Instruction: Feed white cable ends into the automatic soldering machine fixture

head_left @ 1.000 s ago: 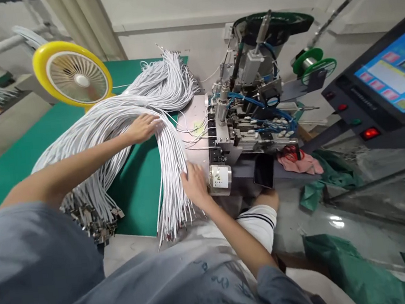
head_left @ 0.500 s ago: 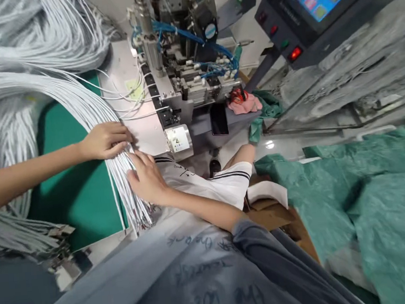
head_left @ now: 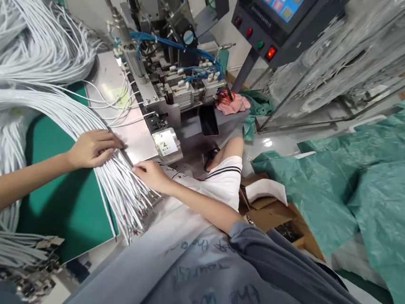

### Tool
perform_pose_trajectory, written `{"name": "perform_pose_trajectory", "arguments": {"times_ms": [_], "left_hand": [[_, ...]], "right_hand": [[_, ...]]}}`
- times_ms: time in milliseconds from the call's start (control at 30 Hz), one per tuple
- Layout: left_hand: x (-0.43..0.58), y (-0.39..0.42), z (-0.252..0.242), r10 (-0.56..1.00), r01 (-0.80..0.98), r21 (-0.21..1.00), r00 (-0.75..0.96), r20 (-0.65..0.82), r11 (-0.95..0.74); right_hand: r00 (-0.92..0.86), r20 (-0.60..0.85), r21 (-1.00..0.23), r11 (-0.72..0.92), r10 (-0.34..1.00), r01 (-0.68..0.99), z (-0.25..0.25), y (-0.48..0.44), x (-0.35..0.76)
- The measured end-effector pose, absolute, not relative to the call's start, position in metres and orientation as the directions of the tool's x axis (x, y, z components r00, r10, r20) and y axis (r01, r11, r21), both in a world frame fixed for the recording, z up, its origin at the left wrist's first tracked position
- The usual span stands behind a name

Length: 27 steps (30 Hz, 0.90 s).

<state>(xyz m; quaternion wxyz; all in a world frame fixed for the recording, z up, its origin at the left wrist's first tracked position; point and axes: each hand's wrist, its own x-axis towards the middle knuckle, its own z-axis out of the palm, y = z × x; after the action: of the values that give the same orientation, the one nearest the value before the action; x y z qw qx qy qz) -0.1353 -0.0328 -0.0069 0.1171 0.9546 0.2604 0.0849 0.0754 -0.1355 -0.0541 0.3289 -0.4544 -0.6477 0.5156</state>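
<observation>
Across the green mat [head_left: 58, 185] runs a thick bundle of white cables [head_left: 120, 193], its cut ends fanned out toward my body. My left hand [head_left: 93, 148] lies over the bundle with its fingers wrapped across the top. At the right edge of the same bundle, my right hand [head_left: 153, 176] has its thumb and forefinger pressed together on a cable near the ends. Several single white cables curve over a metal plate [head_left: 129, 135] to the machine [head_left: 181, 82].
More cables [head_left: 26, 35] are heaped at the upper left. A control panel [head_left: 281, 5] stands upper right. A phone [head_left: 208, 121] and a pink cloth [head_left: 232, 102] lie beside the machine. Green sheeting [head_left: 389, 201] and a cardboard box [head_left: 276, 216] are at the right.
The view has shifted, moving the machine and panel left in the picture. My right hand has moved off the top of the bundle to its right edge, its fingers now pinched. The cable ends are spread wider.
</observation>
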Motion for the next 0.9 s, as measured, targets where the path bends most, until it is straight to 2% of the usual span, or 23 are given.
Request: {"name": "perform_pose_trajectory", "arguments": {"times_ms": [100,267,400,700,900], "left_hand": [[-0.134,-0.034,-0.006,0.548,0.497,0.299,0.829,0.113,-0.815],[-0.13,-0.036,-0.001,0.528,0.488,0.275,0.844,0.095,-0.829],[-0.128,-0.037,0.0,0.53,0.485,0.269,0.837,0.132,-0.832],[-0.135,-0.033,-0.003,0.482,0.45,0.217,0.866,0.128,-0.866],[-0.135,-0.033,-0.004,0.491,0.458,0.22,0.863,0.123,-0.861]], "right_hand": [[-0.371,-0.068,-0.974,0.018,0.926,0.225,-0.055,-0.133,0.075],[-0.375,-0.147,-0.975,-0.071,0.915,0.209,-0.056,-0.128,0.075],[-0.392,-0.136,-0.976,-0.056,0.91,0.21,-0.059,-0.126,0.075],[-0.413,-0.055,-0.996,-0.019,0.909,0.09,-0.07,-0.128,0.075],[-0.392,-0.084,-0.995,-0.054,0.916,0.087,-0.072,-0.128,0.075]]}}
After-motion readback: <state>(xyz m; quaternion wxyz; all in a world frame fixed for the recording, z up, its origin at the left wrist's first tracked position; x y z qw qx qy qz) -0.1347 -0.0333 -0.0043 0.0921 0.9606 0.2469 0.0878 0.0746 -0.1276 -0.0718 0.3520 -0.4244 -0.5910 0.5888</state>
